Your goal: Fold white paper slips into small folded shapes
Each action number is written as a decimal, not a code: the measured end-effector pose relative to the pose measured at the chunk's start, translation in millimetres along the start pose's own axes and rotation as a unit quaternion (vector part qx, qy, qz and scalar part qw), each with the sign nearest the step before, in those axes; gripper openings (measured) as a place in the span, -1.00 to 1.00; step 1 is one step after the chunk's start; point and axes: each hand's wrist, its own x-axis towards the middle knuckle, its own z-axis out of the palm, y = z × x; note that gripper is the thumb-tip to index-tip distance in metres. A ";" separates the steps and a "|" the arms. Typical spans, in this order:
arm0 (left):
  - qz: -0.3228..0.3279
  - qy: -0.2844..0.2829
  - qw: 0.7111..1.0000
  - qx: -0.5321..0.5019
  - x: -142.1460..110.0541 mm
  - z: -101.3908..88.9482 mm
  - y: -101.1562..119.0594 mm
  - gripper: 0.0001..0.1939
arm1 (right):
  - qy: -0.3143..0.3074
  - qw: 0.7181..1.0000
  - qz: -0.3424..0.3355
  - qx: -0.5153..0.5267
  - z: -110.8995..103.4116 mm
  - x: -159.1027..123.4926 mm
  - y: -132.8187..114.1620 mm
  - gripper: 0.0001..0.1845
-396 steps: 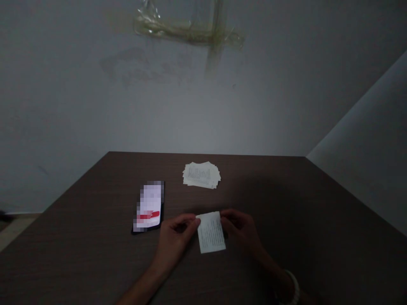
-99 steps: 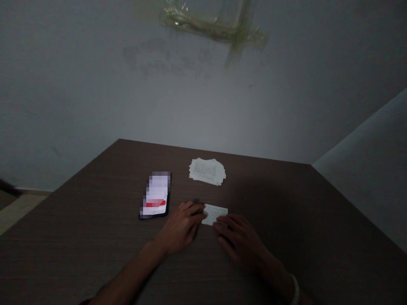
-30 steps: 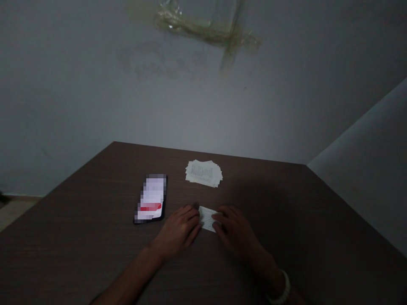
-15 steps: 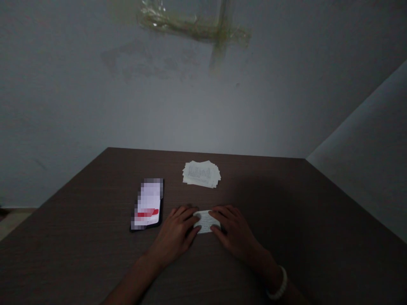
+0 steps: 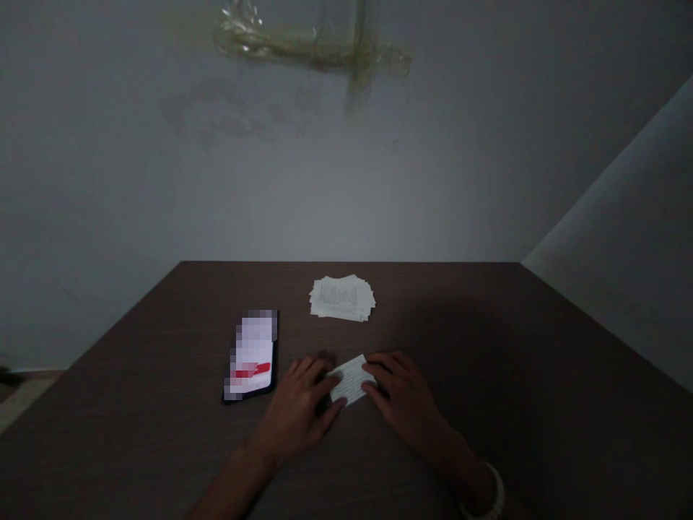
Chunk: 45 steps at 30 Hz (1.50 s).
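A small folded piece of printed paper point(image 5: 353, 381) lies slanted near the middle of the table, its right side farther from me than its left. My left hand point(image 5: 300, 401) grips its left end, thumb at the lower edge and fingers curled over the side. At the right end, my right hand point(image 5: 403, 393) has thumb and fingertips closed on the paper. Both hands rest low over the tabletop. Beyond them sits a loose pile of printed paper sheets point(image 5: 342, 298), fanned unevenly. The undersides of the fingers are hidden.
A phone point(image 5: 252, 354) with a lit, blurred screen lies left of my left hand. The dark brown table point(image 5: 162, 433) meets a grey wall point(image 5: 346, 188) at the back. Yellowed tape point(image 5: 314, 52) sticks to that wall. A pale bracelet point(image 5: 495, 491) circles my right wrist.
Compared with the oldest frame, the paper is folded to about half its height and lies down. In the last second it has turned between my hands, its right side swinging away from me.
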 end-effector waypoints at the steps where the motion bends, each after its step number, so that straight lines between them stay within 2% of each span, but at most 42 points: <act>1: 0.003 -0.010 1.000 0.000 0.1 -1.5 0.9 -0.70 | 0.007 1.000 0.003 -0.001 0.8 -0.1 0.8 -0.76; 5: 0.001 -0.042 0.999 -0.006 0.4 -4.4 4.6 -0.64 | 0.022 1.000 -0.012 0.017 1.7 -0.5 3.6 -0.81; 9: -0.013 -0.046 0.999 -0.022 -0.8 -4.0 7.1 -0.72 | 0.013 0.999 -0.028 0.034 -1.9 -0.4 1.3 -0.81; 13: 0.001 -0.041 0.996 -0.073 -2.2 -3.3 6.6 -0.86 | 0.008 0.999 -0.023 0.044 -3.9 -0.3 -1.0 -0.85; 17: 0.012 -0.030 0.995 -0.096 -1.3 0.9 3.2 -0.80 | -0.006 0.997 -0.035 0.064 -3.9 -0.6 -0.4 -0.83; 23: -0.002 -0.014 0.998 -0.053 -2.6 6.7 -0.3 -0.70 | -0.005 0.996 -0.049 0.080 -3.6 -2.1 0.9 -0.80; 29: -0.014 -0.026 0.999 -0.044 -3.3 6.2 -0.8 -0.63 | -0.014 0.994 -0.053 0.090 -1.2 -1.7 6.1 -0.56; 37: -0.025 -0.016 0.997 -0.077 -2.2 4.7 1.1 -0.55 | 0.006 0.989 -0.061 0.136 2.8 0.1 7.5 -0.56; 42: -0.045 -0.005 0.993 -0.109 -6.5 12.7 -2.4 -0.40 | 0.017 0.983 -0.072 0.165 3.7 0.0 6.8 -0.56; 45: -0.060 0.007 0.990 -0.129 -7.1 16.5 -3.9 -0.41 | 0.014 0.983 -0.065 0.170 4.2 -1.2 6.8 -0.52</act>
